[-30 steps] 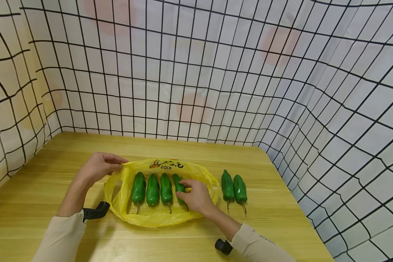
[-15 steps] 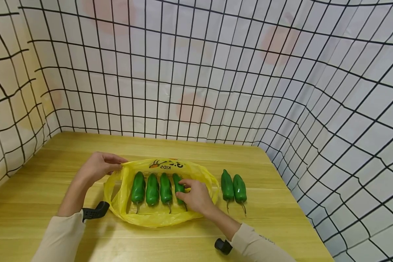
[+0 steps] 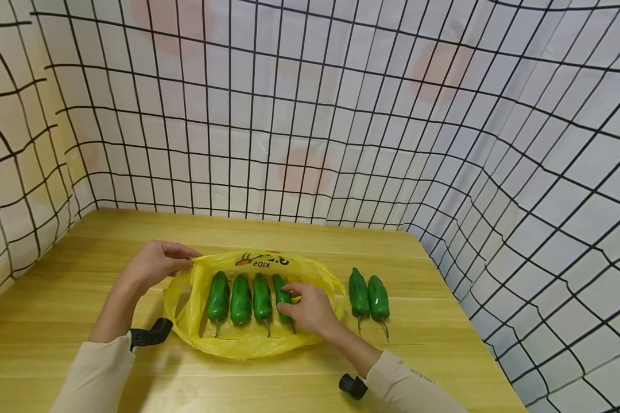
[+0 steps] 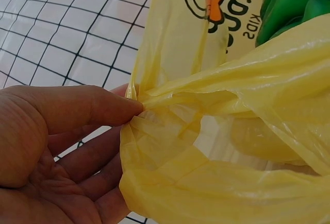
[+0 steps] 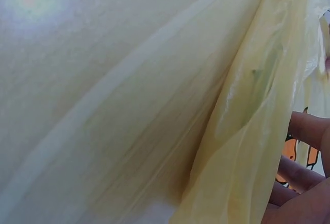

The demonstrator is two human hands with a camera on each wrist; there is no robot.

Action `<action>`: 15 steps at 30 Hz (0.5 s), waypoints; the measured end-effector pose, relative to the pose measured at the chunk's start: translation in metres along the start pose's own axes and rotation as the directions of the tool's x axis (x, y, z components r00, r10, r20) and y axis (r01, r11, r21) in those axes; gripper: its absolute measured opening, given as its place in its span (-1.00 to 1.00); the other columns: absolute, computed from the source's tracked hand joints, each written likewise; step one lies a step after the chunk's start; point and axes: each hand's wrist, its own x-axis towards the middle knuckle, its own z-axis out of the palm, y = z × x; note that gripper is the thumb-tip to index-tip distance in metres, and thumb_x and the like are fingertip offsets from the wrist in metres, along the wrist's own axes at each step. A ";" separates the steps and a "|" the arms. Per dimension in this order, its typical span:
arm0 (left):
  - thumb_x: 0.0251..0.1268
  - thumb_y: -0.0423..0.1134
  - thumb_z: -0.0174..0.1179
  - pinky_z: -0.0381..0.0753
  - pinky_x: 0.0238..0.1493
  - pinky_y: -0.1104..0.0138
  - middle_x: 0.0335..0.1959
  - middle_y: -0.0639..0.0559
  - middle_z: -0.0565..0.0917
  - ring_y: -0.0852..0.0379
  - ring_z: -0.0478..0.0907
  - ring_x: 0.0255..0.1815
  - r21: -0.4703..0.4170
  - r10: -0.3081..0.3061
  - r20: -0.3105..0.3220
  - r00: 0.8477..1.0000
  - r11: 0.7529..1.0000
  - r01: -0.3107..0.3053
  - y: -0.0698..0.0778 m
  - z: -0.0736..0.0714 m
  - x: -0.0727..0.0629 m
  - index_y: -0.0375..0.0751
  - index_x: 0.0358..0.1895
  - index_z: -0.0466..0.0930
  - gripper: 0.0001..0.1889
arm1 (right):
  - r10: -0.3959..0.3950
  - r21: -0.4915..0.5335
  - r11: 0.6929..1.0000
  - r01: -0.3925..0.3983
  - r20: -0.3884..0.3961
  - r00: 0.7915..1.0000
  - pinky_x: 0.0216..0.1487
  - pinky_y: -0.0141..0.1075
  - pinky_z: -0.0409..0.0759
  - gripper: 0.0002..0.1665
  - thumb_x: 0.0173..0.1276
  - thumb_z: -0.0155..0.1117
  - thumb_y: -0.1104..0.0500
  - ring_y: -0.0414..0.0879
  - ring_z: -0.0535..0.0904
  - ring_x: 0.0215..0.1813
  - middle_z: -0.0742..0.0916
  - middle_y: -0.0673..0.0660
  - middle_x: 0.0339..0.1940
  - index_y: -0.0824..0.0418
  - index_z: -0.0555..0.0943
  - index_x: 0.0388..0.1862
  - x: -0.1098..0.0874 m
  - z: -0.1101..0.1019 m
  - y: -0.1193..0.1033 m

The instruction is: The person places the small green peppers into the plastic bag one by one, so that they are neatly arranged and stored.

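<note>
A yellow plastic bag (image 3: 248, 347) lies spread with its mouth wide on the table. Inside it, several green peppers (image 3: 240, 301) stand in a row, stems toward me. At the bag's left rim my left hand (image 3: 152, 265) pinches the plastic between thumb and forefinger; the left wrist view shows this grip (image 4: 136, 105) close up. Reaching over the right rim, my right hand (image 3: 311, 310) holds the rightmost green pepper (image 3: 281, 291) in the row, thumb and fingers on either side. The right wrist view hides that pepper behind the bag's wall (image 5: 242, 126).
Two more green peppers (image 3: 359, 292) lie side by side on the wooden table (image 3: 423, 355), right of the bag. A white sheet with a black grid (image 3: 299, 115) surrounds the table's back and sides. A black wrist mount (image 3: 152, 334) sits by each cuff.
</note>
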 end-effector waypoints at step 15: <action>0.43 -0.27 0.24 0.61 -0.28 0.26 -0.13 -0.15 0.74 0.09 0.54 -0.34 -0.007 -0.001 -0.003 1.000 1.000 0.001 0.000 -0.001 0.000 -0.31 0.16 0.68 -0.68 | 0.011 0.001 1.000 -0.011 -0.003 1.000 -0.19 -0.10 0.70 -0.54 0.36 0.42 0.06 0.16 0.70 0.06 0.76 0.27 0.07 0.18 0.68 0.20 -0.001 -0.009 -0.005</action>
